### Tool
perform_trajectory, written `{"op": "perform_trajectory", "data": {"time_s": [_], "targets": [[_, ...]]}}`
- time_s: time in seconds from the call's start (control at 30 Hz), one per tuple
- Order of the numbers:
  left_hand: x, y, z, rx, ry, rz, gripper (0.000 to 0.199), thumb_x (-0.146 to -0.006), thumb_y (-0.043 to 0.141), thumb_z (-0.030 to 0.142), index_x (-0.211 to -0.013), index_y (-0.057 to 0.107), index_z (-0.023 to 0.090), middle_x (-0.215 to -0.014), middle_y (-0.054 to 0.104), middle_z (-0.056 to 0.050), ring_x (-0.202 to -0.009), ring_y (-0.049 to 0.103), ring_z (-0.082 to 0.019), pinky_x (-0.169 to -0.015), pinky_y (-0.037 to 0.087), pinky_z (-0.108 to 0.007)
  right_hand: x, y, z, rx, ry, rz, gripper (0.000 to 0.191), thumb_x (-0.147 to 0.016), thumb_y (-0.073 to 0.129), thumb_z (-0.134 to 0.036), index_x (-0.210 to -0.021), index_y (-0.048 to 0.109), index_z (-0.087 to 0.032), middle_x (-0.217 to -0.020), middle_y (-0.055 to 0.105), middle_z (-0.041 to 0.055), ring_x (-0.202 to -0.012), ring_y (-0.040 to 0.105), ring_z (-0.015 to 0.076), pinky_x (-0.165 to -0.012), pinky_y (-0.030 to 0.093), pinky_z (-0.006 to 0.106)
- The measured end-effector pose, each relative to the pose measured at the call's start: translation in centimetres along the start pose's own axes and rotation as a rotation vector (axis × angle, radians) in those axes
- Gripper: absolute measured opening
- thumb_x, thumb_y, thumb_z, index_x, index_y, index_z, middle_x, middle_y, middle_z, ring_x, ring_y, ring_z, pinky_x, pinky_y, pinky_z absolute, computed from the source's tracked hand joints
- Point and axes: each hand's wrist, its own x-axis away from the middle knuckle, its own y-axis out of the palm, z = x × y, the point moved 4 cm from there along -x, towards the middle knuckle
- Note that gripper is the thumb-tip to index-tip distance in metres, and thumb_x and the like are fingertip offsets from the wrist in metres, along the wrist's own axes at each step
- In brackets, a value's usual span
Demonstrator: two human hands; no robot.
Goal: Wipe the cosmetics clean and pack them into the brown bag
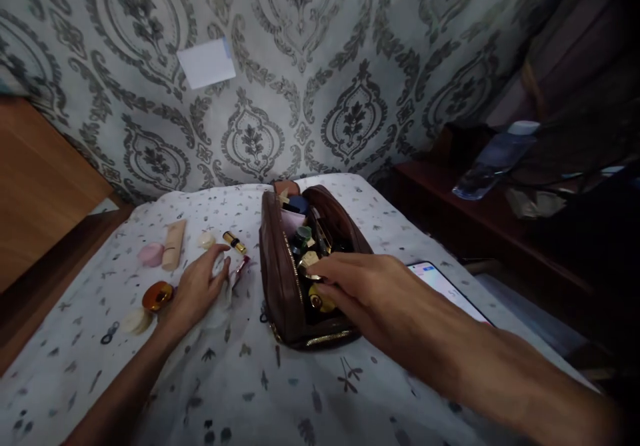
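A brown leather toiletry bag [277, 266] stands unzipped on the bed, packed with small bottles and cosmetics. My right hand [360, 283] reaches into its opening, thumb and fingers pinched at a gold-capped container [310, 263]. Just below those fingertips sits a yellow round item [320, 299]; a green-capped bottle [302, 236] is farther in. My left hand [200, 286] rests on the sheet left of the bag, thumb and forefinger apart, holding nothing that I can see. Near its fingertips lie a black-and-gold lipstick tube [234, 241] and a slim pinkish-red tube [241, 267].
Left of my left hand lie a beige squeeze tube [174, 245], a pink round item [151, 255], an amber jar [158, 295] and a cream-coloured lid [137, 321]. A lit phone [447, 293] lies right of the bag. A clear bottle [493, 163] is on the dark red ledge [450, 209].
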Motion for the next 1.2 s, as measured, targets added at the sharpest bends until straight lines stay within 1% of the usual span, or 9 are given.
{"op": "perform_trajectory", "data": {"time_s": [0.17,0.27,0.37,0.63,0.73,0.87,1.0,1.1,1.2], "targets": [[-2.3,2.1,-1.0,-0.186,0.044,-0.046,0.036,-0.095,0.039,0.021,-0.129,0.053,0.018,-0.117,0.062,-0.011,-0.105,0.061,-0.024,-0.084,0.052,-0.036,1.9,1.0,-1.8,0.027,-0.1,0.086,0.025,-0.098,0.043,-0.017,-0.085,0.064,-0.019,-0.076,0.065,0.0033,-0.063,0.056,0.0133,-0.057,0.04,0.025],[-3.9,2.9,-1.8,-0.33,0.123,-0.113,0.052,-0.085,0.04,0.002,-0.131,0.054,0.02,-0.133,0.054,-0.012,-0.12,0.051,-0.028,-0.088,0.052,-0.039,3.0,3.4,-2.6,0.005,-0.194,-0.043,0.024,-0.095,0.044,-0.012,-0.082,0.063,-0.019,-0.075,0.064,0.0029,-0.065,0.057,0.0132,-0.059,0.041,0.025],[-5.1,3.9,-3.0,-0.405,0.182,-0.243,0.053,-0.084,0.04,-0.001,-0.129,0.055,0.022,-0.146,0.045,-0.011,-0.131,0.04,-0.03,-0.092,0.051,-0.042,3.6,6.1,-3.1,-0.009,-0.228,-0.132,0.021,-0.092,0.048,-0.01,-0.077,0.059,-0.018,-0.074,0.062,0.0005,-0.064,0.054,0.0116,-0.058,0.039,0.024],[-5.1,3.5,-3.2,-0.514,0.254,-0.305,0.031,-0.088,0.044,0.01,-0.115,0.056,0.02,-0.115,0.06,-0.012,-0.11,0.05,-0.031,-0.076,0.051,-0.039,2.9,10.9,-3.4,-0.14,-0.251,-0.203,0.021,-0.094,0.05,-0.014,-0.08,0.065,-0.016,-0.075,0.066,0.0016,-0.066,0.058,0.0118,-0.059,0.039,0.023],[-4.2,2.2,-3.7,-0.348,0.13,-0.147,0.017,-0.09,0.045,0.019,-0.104,0.055,0.018,-0.106,0.061,-0.012,-0.102,0.054,-0.029,-0.074,0.049,-0.037,2.6,11.6,-3.1,-0.246,-0.206,-0.147,0.017,-0.092,0.052,-0.014,-0.089,0.069,-0.016,-0.081,0.071,0.004,-0.071,0.063,0.0134,-0.064,0.043,0.023],[-0.7,0.1,-3.8,0.21,-0.065,0.089,0.024,-0.092,0.047,0.042,-0.096,0.056,0.02,-0.088,0.062,-0.003,-0.081,0.058,-0.022,-0.07,0.047,-0.031,2.1,13.0,-2.8,-0.443,-0.082,0.006,0.021,-0.091,0.055,-0.021,-0.108,0.068,-0.017,-0.097,0.072,0.0067,-0.084,0.066,0.017,-0.079,0.049,0.028],[4.4,-0.4,-1.1,0.671,-0.195,0.077,0.032,-0.09,0.05,0.049,-0.103,0.058,0.021,-0.079,0.061,0.002,-0.071,0.059,-0.018,-0.06,0.045,-0.025,0.7,15.7,-3.0,-0.652,0.011,0.153,0.044,-0.091,0.055,-0.03,-0.134,0.053,-0.019,-0.128,0.062,0.0119,-0.104,0.063,0.0212,-0.091,0.049,0.035],[6.9,-0.3,1.4,0.753,-0.128,0.051,0.031,-0.092,0.05,0.042,-0.115,0.055,0.022,-0.102,0.064,-0.002,-0.094,0.061,-0.02,-0.079,0.048,-0.027,-0.7,18.1,-3.5,-0.931,0.062,0.156,0.05,-0.089,0.058,-0.04,-0.134,0.053,-0.02,-0.128,0.061,0.0107,-0.114,0.058,0.0242,-0.098,0.046,0.039],[8.2,-0.2,1.8,0.697,-0.057,0.115,0.036,-0.092,0.05,0.036,-0.125,0.05,0.022,-0.125,0.058,-0.006,-0.118,0.053,-0.022,-0.1,0.04,-0.032,-1.6,19.9,-3.8,-1.263,0.125,0.116,0.049,-0.083,0.065,-0.047,-0.123,0.06,-0.02,-0.113,0.067,0.0068,-0.106,0.061,0.0222,-0.096,0.047,0.037]]}}
